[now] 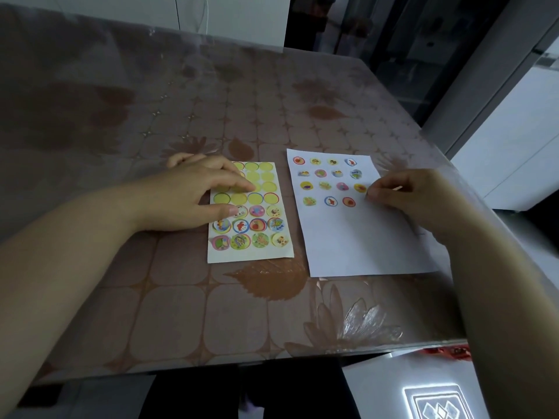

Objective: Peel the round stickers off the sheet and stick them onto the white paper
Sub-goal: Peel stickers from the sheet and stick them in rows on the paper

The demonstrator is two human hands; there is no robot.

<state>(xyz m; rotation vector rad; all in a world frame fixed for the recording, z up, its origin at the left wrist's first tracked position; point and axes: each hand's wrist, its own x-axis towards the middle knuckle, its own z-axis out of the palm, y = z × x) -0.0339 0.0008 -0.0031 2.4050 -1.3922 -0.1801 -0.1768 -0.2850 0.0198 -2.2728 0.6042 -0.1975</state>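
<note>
The sticker sheet point(251, 255) lies on the table left of centre. Its upper rows are bare yellow circles; several round picture stickers point(257, 225) fill the lower rows. My left hand point(193, 195) rests flat on the sheet's upper left part, fingers spread, thumb touching a sticker in the first full row. The white paper point(357, 243) lies to the right with several round stickers point(331, 201) stuck in rows on its upper half. My right hand point(414, 198) hovers over the paper's right edge, fingers pinched on a thin toothpick-like stick point(397, 188).
The table point(181, 313) has a brown floral cover under clear glass. Its front edge runs along the bottom and its right edge passes close to the paper. Dark cabinets and a white wall stand beyond the far side.
</note>
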